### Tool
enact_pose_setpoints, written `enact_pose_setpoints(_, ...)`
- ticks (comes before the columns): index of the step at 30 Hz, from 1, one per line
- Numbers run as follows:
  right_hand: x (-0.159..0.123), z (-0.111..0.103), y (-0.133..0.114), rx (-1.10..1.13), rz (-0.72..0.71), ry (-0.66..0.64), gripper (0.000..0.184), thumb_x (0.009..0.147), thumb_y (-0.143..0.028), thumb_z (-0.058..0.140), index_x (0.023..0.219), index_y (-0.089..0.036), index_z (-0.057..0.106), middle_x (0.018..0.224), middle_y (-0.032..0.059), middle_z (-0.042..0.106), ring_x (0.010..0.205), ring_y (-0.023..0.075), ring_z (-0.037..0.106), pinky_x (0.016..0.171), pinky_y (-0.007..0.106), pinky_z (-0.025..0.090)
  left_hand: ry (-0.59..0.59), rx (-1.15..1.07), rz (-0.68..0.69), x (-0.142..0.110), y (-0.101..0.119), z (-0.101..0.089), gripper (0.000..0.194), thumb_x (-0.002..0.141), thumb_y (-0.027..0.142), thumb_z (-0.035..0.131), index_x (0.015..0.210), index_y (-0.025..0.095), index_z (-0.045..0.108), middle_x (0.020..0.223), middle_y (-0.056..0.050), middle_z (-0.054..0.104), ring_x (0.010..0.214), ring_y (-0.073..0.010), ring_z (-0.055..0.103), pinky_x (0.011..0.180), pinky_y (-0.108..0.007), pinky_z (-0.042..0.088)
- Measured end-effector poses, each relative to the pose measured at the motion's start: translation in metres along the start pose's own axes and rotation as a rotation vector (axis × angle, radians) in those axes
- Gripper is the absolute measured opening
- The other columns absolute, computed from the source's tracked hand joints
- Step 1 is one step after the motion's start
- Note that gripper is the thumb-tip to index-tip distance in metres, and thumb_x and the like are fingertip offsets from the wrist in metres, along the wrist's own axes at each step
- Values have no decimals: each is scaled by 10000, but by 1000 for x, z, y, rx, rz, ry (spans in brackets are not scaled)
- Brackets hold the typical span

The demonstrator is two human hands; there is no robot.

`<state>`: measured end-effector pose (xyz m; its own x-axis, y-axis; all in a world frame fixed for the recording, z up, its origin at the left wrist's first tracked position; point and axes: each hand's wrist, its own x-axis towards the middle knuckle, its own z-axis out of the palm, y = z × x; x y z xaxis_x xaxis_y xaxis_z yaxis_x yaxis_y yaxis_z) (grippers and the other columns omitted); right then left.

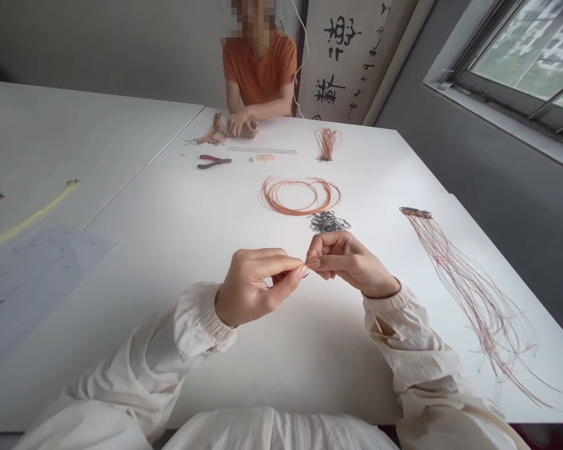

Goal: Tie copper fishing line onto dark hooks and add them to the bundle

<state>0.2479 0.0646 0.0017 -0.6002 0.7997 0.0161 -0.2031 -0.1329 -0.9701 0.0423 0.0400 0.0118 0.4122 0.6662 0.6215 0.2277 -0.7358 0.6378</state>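
My left hand (263, 278) and my right hand (335, 262) meet fingertip to fingertip above the white table. Thumb and forefinger of the left are pinched on a small dark fish hook (306, 275), whose curved end peeks out below the tips. A short bit of orange line (309, 265) shows between the fingertips, and my right hand is closed on it. Most of the hook and line is covered by fingers. Just beyond my right hand lies a pile of loose metal fish hooks (329, 221). Behind that is a coil of orange line (300, 196).
A bundle of hooks with long line tails (460, 275) lies at right; a shorter bundle (326, 145) lies farther back. Across the table (169, 206) sits a person in orange (260, 75), near red-handled pliers (214, 162) and a ruler (261, 150). Yellow strands (28, 222) lie left.
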Motion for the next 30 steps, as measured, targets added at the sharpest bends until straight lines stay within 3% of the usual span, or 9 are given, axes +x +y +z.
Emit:
enact_pose_setpoints(7, -10, 21, 0, -61, -154, 194, 114, 823, -204, 732, 748, -150, 665, 655, -2, 614, 532, 79, 488, 497, 221, 379, 112, -2, -99, 1, 3, -5, 134, 825, 85, 660, 723, 149, 719, 566, 15, 613, 469, -71, 528, 492, -198, 468)
enact_pose_setpoints(15, -11, 38, 4, -121, -244, 408, 115, 864, -261, 703, 813, -159, 688, 456, -69, 433, 428, 54, 344, 428, 209, 277, 81, -40, -147, 1, 7, -4, 153, 831, 116, 654, 692, 143, 714, 562, 11, 616, 483, -79, 552, 505, -207, 472)
enact_pose_setpoints(22, -15, 38, 4, -142, -270, 403, 101, 862, -246, 703, 832, -150, 709, 474, -58, 438, 428, 51, 308, 413, 219, 237, -130, -592, -614, 5, 3, -11, 303, 921, 285, 553, 753, 102, 726, 595, -47, 670, 451, -117, 612, 429, -202, 474)
enact_pose_setpoints(25, -15, 38, 3, -142, -252, 388, 105, 859, -249, 705, 820, -152, 706, 466, -57, 438, 432, 56, 305, 417, 222, 241, -152, -688, -688, 6, 1, -13, 369, 932, 358, 535, 775, 89, 733, 587, -62, 674, 437, -126, 618, 416, -201, 464)
enact_pose_setpoints(30, -15, 40, 2, -168, -233, 388, 125, 853, -255, 710, 777, -158, 691, 488, -41, 488, 444, 60, 331, 421, 222, 252, -159, -574, -689, 8, 8, -11, 329, 880, 355, 644, 690, 95, 709, 556, -34, 644, 429, -105, 595, 409, -180, 466)
